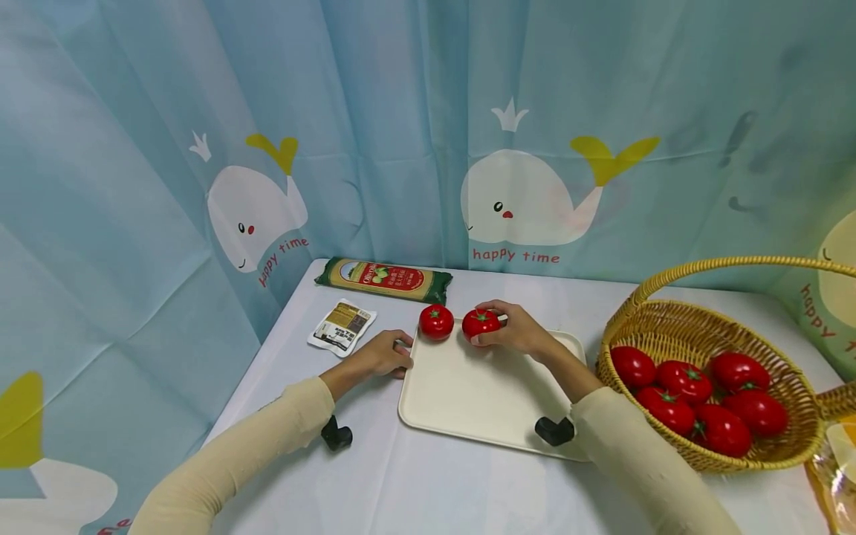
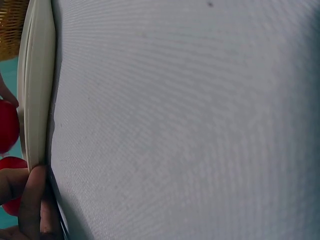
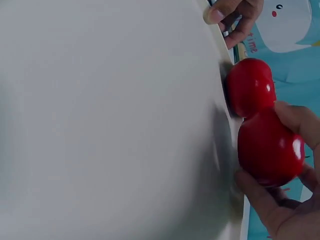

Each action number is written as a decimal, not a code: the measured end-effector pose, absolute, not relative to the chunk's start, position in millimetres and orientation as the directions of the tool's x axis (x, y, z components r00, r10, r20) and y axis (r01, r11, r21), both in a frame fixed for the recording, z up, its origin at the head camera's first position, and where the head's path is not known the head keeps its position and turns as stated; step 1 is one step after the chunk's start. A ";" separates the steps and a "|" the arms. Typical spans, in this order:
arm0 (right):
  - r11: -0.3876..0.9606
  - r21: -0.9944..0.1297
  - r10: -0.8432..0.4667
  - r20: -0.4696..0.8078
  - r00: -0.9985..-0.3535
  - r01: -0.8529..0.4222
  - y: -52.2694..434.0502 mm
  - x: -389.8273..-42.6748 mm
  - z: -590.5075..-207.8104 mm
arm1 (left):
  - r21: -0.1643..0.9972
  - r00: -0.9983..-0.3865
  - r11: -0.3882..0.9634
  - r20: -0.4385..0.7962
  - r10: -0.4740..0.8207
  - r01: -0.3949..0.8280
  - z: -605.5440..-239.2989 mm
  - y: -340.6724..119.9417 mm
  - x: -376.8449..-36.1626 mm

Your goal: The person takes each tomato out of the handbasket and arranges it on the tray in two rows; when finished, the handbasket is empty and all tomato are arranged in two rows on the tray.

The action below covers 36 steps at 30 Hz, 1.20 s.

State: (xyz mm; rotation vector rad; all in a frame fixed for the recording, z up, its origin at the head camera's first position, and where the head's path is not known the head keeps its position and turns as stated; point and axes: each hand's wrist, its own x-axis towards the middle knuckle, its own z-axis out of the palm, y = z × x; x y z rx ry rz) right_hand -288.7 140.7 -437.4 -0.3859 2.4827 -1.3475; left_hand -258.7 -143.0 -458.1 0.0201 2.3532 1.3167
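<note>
A cream rectangular tray (image 1: 468,394) lies on the white-covered table. My left hand (image 1: 389,354) grips its left rim, the thumb on top in the right wrist view. At the tray's far edge my right hand (image 1: 516,330) holds a shiny red tomato (image 1: 478,322) with a green stem top, fingers and thumb on opposite sides of it. A second tomato (image 1: 436,322) sits to its left, in the tray's far left corner. The right wrist view shows the held tomato (image 3: 270,150) right up against the other one in that view.
A wicker basket (image 1: 698,316) with an arched handle stands right of the tray, holding several tomatoes (image 1: 722,429). Behind the tray lies a long green and yellow package (image 1: 384,279), with a white pouch (image 1: 343,327) nearer. A clear-and-orange bag (image 1: 841,475) shows at the right edge. A blue curtain (image 1: 394,89) hangs behind.
</note>
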 end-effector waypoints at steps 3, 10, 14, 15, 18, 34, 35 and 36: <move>0.554 -0.827 -0.358 -0.132 -0.925 -0.097 139.1 -291.9 -440.0 | 0.818 -0.902 0.540 -0.368 0.224 -0.200 -458.0 -143.1 -258.7; 0.608 -0.784 -0.347 -0.119 -0.930 -0.126 134.6 -295.6 -445.0 | 0.817 -0.903 0.543 -0.366 0.225 -0.196 -459.1 -143.9 -258.4; 0.607 -0.788 -0.326 -0.124 -0.937 -0.106 132.4 -296.6 -444.9 | 0.818 -0.903 0.541 -0.366 0.225 -0.197 -458.4 -143.6 -258.1; 0.605 -0.790 -0.319 -0.127 -0.939 -0.099 131.7 -296.8 -444.5 | 0.818 -0.903 0.541 -0.366 0.226 -0.196 -458.2 -143.6 -258.1; 0.607 -0.790 -0.309 -0.132 -0.942 -0.089 129.8 -296.5 -443.1 | 0.817 -0.901 0.540 -0.370 0.224 -0.202 -457.6 -143.0 -258.4; 0.625 -0.779 -0.266 -0.143 -0.953 -0.057 126.8 -295.1 -440.0 | 0.809 -0.900 0.553 -0.374 0.226 -0.197 -458.4 -143.1 -259.1; 0.623 -0.780 -0.267 -0.144 -0.953 -0.057 127.1 -294.9 -439.7 | 0.809 -0.900 0.554 -0.373 0.226 -0.196 -458.2 -142.9 -258.8; 0.622 -0.781 -0.267 -0.144 -0.953 -0.057 127.3 -294.8 -439.6 | 0.809 -0.900 0.554 -0.371 0.226 -0.194 -458.2 -142.9 -258.5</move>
